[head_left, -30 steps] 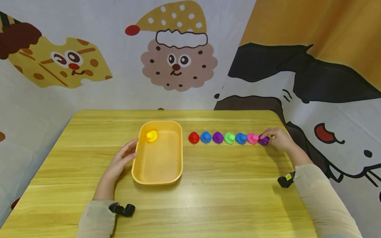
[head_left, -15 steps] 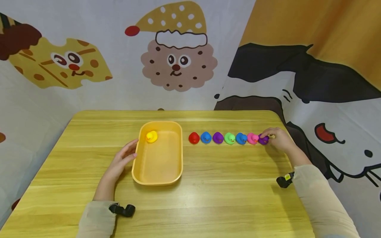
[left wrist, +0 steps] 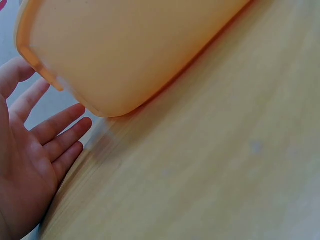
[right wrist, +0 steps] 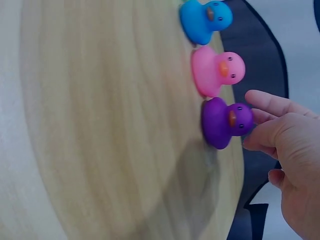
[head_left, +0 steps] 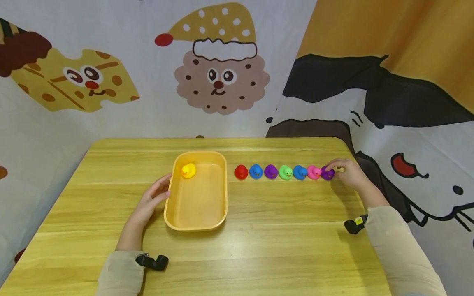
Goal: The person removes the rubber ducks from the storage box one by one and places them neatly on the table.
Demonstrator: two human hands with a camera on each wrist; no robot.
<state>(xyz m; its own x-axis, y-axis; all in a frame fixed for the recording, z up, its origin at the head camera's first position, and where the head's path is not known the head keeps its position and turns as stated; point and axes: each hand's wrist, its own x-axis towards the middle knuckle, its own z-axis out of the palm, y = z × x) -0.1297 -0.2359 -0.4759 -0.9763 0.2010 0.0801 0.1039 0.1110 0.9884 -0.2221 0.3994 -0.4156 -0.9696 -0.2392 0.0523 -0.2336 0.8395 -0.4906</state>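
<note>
My left hand (head_left: pixel 149 197) lies along the left side of an orange plastic tray (head_left: pixel 196 227), its fingers loosely spread and some fingertips at the rim. A yellow rubber duck (head_left: pixel 189 170) sits in the tray's far left corner. At the right end of a row of rubber ducks, my right hand (head_left: pixel 349 174) has its thumb and fingers around the head of a purple duck (right wrist: pixel 217 122), which stands upright on the table. Right beside that duck is a pink one (right wrist: pixel 207 70), followed by a blue one (right wrist: pixel 197 21).
Farther left in the row are a green duck (head_left: pixel 286 172), another purple duck (head_left: pixel 271 172), another blue duck (head_left: pixel 256 171) and a red duck (head_left: pixel 241 172). They stand on a wooden table (head_left: pixel 281 246). A cartoon-printed cloth (head_left: pixel 148 123) hangs behind it.
The right fingers have shifted very slightly over the purple duck at the end of the row. The left hand, the tray and the other ducks stay where they were.
</note>
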